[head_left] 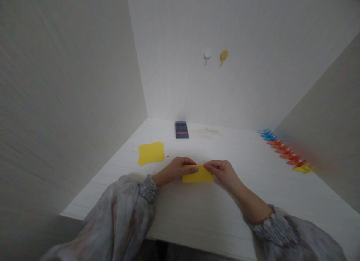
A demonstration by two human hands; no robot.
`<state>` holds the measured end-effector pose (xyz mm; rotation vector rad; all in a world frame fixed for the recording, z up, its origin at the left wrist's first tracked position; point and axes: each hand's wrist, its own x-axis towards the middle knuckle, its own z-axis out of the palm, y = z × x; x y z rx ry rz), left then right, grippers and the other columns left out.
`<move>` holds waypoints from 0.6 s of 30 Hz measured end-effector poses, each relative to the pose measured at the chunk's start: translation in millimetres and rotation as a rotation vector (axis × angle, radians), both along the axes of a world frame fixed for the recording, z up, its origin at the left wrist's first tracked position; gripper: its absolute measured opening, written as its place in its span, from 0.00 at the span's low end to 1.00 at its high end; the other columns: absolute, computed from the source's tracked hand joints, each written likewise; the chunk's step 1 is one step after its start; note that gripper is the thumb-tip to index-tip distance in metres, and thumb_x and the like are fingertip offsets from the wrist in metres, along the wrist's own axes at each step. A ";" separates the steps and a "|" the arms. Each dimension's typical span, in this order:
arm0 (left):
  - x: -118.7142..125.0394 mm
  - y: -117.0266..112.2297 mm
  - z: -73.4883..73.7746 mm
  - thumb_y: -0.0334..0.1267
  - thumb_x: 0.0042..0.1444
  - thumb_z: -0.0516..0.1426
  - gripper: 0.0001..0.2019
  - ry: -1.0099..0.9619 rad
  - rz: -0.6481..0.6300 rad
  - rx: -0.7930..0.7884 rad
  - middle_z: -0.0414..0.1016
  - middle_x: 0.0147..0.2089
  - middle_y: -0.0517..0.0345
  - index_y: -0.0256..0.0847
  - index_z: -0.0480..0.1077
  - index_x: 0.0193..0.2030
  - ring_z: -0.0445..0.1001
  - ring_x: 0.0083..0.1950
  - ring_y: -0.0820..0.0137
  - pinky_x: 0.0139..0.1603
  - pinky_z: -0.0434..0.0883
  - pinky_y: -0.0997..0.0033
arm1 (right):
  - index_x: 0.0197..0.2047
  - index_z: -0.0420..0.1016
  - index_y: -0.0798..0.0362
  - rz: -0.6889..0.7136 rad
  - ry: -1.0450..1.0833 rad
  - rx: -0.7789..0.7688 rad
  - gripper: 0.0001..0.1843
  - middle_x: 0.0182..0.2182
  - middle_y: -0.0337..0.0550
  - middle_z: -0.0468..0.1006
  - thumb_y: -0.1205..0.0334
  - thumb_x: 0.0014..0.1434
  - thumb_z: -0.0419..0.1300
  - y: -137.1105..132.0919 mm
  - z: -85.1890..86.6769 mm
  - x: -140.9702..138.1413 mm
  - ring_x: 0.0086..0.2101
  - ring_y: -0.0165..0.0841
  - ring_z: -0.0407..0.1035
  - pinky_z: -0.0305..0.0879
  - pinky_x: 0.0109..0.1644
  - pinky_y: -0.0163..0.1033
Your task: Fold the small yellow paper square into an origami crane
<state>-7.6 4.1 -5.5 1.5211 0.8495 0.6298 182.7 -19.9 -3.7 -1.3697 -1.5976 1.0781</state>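
Observation:
A yellow sheet of paper (197,176), apparently folded to a long rectangle, is held between both hands just over the middle of the table. My left hand (181,168) grips its left part, with the thumb lying across the front and the other fingers behind. At the upper right corner, my right hand (221,168) pinches the paper between thumb and fingertips. To the left of my left hand lies a slightly uneven stack of yellow paper (151,153), flat on the table.
A dark phone-like object (181,130), blurred, lies near the back wall. A row of blue, orange-red and yellow folded paper figures (285,151) runs along the right wall. Two hooks, white (207,54) and yellow (224,55), are on the back wall. The white table (197,216) has walls on three sides.

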 end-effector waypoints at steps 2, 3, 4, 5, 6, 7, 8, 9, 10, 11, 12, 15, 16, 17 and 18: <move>0.9 0.0 0.3 0.45 0.45 0.55 0.16 -0.004 0.000 0.030 0.72 0.31 0.55 0.33 0.70 0.34 0.66 0.28 0.76 0.29 0.62 0.77 | 0.25 0.76 0.56 0.029 -0.031 0.012 0.13 0.20 0.40 0.74 0.55 0.47 0.56 -1.7 -0.2 -3.0 0.22 0.29 0.64 0.58 0.25 0.33; 1.5 0.0 0.1 0.45 0.46 0.54 0.15 0.001 0.002 0.047 0.72 0.30 0.55 0.33 0.70 0.34 0.66 0.28 0.76 0.29 0.62 0.77 | 0.25 0.76 0.55 0.041 -0.047 0.020 0.13 0.20 0.40 0.74 0.55 0.48 0.56 -2.5 -0.6 -4.9 0.22 0.30 0.64 0.58 0.25 0.33; 2.1 0.0 -0.4 0.45 0.46 0.54 0.15 0.012 0.008 0.064 0.72 0.30 0.55 0.33 0.71 0.33 0.66 0.28 0.75 0.29 0.62 0.77 | 0.25 0.76 0.55 0.048 -0.065 0.029 0.13 0.19 0.39 0.73 0.55 0.48 0.55 -3.2 -1.2 -6.9 0.22 0.30 0.64 0.57 0.25 0.33; 2.6 0.2 -1.3 0.44 0.45 0.55 0.15 0.027 0.016 0.082 0.72 0.29 0.56 0.33 0.71 0.32 0.66 0.28 0.75 0.29 0.62 0.76 | 0.24 0.76 0.55 0.052 -0.085 0.039 0.14 0.19 0.39 0.73 0.55 0.48 0.55 -3.7 -2.1 -8.9 0.21 0.30 0.64 0.57 0.24 0.33; 3.0 0.4 -2.5 0.44 0.45 0.55 0.14 0.043 0.026 0.101 0.72 0.28 0.56 0.33 0.71 0.32 0.66 0.28 0.75 0.29 0.62 0.76 | 0.24 0.76 0.54 0.058 -0.106 0.048 0.14 0.18 0.39 0.72 0.54 0.48 0.55 -4.2 -3.2 -10.7 0.21 0.30 0.63 0.56 0.23 0.33; 3.3 0.8 -3.9 0.44 0.45 0.55 0.14 0.061 0.037 0.120 0.72 0.28 0.56 0.33 0.71 0.31 0.66 0.28 0.75 0.29 0.62 0.76 | 0.24 0.76 0.54 0.065 -0.123 0.057 0.14 0.18 0.39 0.72 0.54 0.49 0.54 -4.5 -4.6 -12.3 0.21 0.29 0.62 0.55 0.23 0.33; 3.3 1.3 -5.3 0.45 0.45 0.55 0.14 0.078 0.046 0.135 0.71 0.27 0.56 0.34 0.71 0.31 0.66 0.27 0.75 0.28 0.62 0.77 | 0.24 0.76 0.54 0.071 -0.136 0.067 0.15 0.18 0.39 0.71 0.54 0.49 0.54 -4.7 -6.0 -13.6 0.20 0.29 0.62 0.54 0.22 0.32; 3.2 1.7 -6.6 0.45 0.45 0.55 0.15 0.095 0.051 0.150 0.71 0.27 0.57 0.34 0.71 0.31 0.65 0.27 0.75 0.27 0.61 0.77 | 0.24 0.75 0.54 0.077 -0.147 0.078 0.15 0.18 0.39 0.71 0.54 0.50 0.53 -4.9 -7.4 -14.6 0.20 0.29 0.61 0.53 0.22 0.32; 3.0 2.0 -7.4 0.45 0.45 0.55 0.15 0.112 0.052 0.166 0.71 0.27 0.57 0.34 0.71 0.31 0.65 0.27 0.75 0.27 0.61 0.77 | 0.24 0.75 0.54 0.081 -0.158 0.088 0.15 0.18 0.39 0.71 0.53 0.50 0.53 -4.9 -8.6 -15.2 0.20 0.29 0.61 0.53 0.22 0.32; 2.8 2.1 -7.7 0.45 0.45 0.54 0.15 0.130 0.052 0.189 0.71 0.26 0.57 0.34 0.70 0.31 0.65 0.26 0.75 0.26 0.60 0.78 | 0.24 0.75 0.54 0.082 -0.168 0.099 0.16 0.18 0.39 0.71 0.53 0.50 0.53 -4.9 -9.5 -15.5 0.20 0.29 0.61 0.53 0.22 0.32; 2.5 2.1 -7.5 0.45 0.46 0.54 0.14 0.148 0.052 0.217 0.70 0.26 0.58 0.34 0.70 0.31 0.64 0.26 0.76 0.25 0.60 0.78 | 0.25 0.75 0.53 0.078 -0.181 0.108 0.16 0.18 0.39 0.71 0.53 0.50 0.53 -4.8 -10.1 -15.6 0.20 0.29 0.61 0.53 0.22 0.32; 1.9 1.5 -4.6 0.44 0.47 0.53 0.13 0.206 0.045 0.308 0.68 0.24 0.59 0.34 0.70 0.29 0.62 0.25 0.77 0.25 0.58 0.79 | 0.24 0.75 0.53 0.065 -0.229 0.122 0.16 0.17 0.40 0.70 0.53 0.50 0.52 -3.9 -10.0 -15.1 0.20 0.29 0.61 0.53 0.21 0.32; 1.8 1.4 -3.6 0.44 0.48 0.52 0.13 0.225 0.039 0.328 0.68 0.23 0.60 0.34 0.71 0.29 0.61 0.25 0.77 0.24 0.57 0.79 | 0.24 0.75 0.54 0.060 -0.240 0.119 0.16 0.17 0.40 0.70 0.53 0.50 0.53 -3.7 -9.5 -14.7 0.20 0.29 0.61 0.53 0.21 0.32; 1.5 1.4 -2.8 0.44 0.48 0.52 0.13 0.240 0.032 0.340 0.67 0.23 0.60 0.34 0.71 0.29 0.61 0.25 0.77 0.24 0.57 0.79 | 0.23 0.75 0.54 0.053 -0.245 0.114 0.16 0.17 0.40 0.70 0.53 0.50 0.53 -3.4 -8.8 -14.2 0.20 0.29 0.61 0.53 0.21 0.32; 1.2 1.6 -2.3 0.44 0.48 0.52 0.13 0.251 0.025 0.347 0.67 0.23 0.60 0.35 0.71 0.29 0.61 0.25 0.77 0.24 0.57 0.79 | 0.23 0.75 0.54 0.047 -0.241 0.105 0.15 0.17 0.40 0.70 0.53 0.50 0.53 -3.3 -8.1 -13.6 0.20 0.29 0.61 0.53 0.21 0.32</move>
